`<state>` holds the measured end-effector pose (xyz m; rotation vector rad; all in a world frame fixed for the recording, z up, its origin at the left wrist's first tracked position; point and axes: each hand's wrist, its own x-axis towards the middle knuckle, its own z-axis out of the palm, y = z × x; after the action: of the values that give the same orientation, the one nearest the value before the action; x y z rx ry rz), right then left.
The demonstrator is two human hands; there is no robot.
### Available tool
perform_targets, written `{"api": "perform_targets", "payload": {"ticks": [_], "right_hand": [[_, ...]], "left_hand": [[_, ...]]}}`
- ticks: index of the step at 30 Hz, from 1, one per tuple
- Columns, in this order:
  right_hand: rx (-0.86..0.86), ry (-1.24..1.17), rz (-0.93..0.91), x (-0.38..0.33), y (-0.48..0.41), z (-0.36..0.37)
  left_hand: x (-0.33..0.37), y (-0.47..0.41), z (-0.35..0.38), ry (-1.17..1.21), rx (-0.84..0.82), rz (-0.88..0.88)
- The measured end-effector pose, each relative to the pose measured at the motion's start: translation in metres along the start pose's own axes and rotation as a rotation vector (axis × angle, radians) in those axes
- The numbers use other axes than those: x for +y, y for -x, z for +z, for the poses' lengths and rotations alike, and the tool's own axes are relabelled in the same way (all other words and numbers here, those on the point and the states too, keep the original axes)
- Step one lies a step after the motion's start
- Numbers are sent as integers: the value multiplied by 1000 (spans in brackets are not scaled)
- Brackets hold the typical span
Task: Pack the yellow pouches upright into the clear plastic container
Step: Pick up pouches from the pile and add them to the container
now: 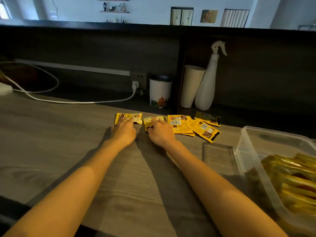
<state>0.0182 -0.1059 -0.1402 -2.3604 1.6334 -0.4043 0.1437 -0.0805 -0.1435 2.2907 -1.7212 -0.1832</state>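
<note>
Behind pouches (179,124): mug (160,91), spray bottle (206,89); left hand (124,132), right hand (160,133) flat atop, apparently.

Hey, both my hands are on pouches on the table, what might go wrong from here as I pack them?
1. Your right hand rests on a pouch beside the overlapping pile; lifting it may drag neighbours along.
2. What looks like the clear lid lies flat beside the container, in your arm's path; you could snag it.
3. The packed pouches look slanted, though blurred, so new ones may topple.
</note>
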Motion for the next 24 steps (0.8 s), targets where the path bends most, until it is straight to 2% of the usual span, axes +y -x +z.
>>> {"api": "perform_targets", "payload": {"ticks": [4,9,13,16,18,21,24], "right_hand": [[-32,67,-32,6,-4,3],[10,9,-1,5,8,-7],[104,-140,78,12,19,-12],[165,-148,97,17,30,-18],[125,-122,97,18,36,-21],[-45,-28,68,16,40,-21],[-142,-39,74,17,40,-22]], "left_hand": [[-2,1,0,-121,-77,26],[6,20,-12,-226,44,48],[12,41,-23,-151,116,42],[7,50,-24,-43,170,-11],[0,50,-21,15,159,-80],[-5,47,-18,56,-4,-211],[-4,45,-17,108,-85,-181]]}}
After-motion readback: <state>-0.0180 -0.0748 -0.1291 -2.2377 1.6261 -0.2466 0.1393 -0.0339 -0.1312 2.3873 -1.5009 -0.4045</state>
